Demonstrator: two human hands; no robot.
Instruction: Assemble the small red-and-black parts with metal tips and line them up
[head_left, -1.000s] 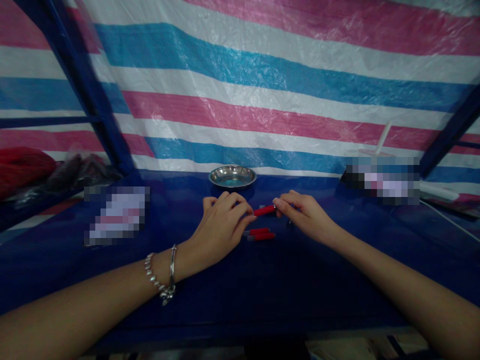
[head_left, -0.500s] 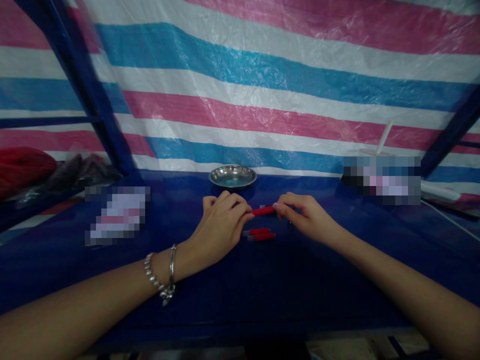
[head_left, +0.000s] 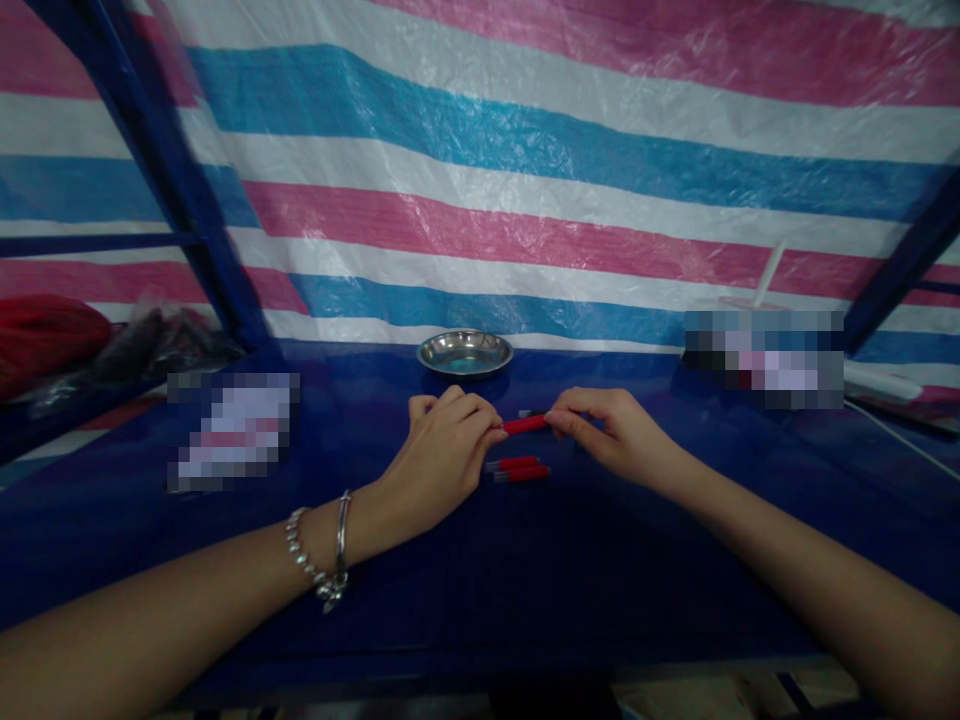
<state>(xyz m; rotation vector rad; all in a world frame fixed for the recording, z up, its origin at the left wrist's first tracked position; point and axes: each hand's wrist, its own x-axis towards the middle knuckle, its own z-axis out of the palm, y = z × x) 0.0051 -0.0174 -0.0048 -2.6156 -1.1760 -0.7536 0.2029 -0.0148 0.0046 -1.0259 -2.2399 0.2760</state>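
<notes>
Between my two hands is a red pen [head_left: 525, 425], held level a little above the blue tabletop. My left hand [head_left: 442, 460] is closed, pinching the pen's left end with thumb and fingertips. At its other end, the thumb and fingers of my right hand [head_left: 596, 430] pinch the pen. Two more red pens [head_left: 525, 468], with clear tips toward the left, lie side by side on the table just in front of the held one. Behind the held pen, a dark object with a pale tip [head_left: 525, 413] is partly covered.
A shallow steel dish [head_left: 465, 355] stands at the back of the blue table [head_left: 540, 590]. A blurred-out packet [head_left: 236, 430] lies at left. At right are a blurred-out item [head_left: 772, 360] and a white cable [head_left: 900, 440]. Striped sheeting [head_left: 525, 220] hangs behind, between blue posts.
Both hands keep their pinch on the red pen. My right hand and the pen have shifted very slightly left; little else differs.
</notes>
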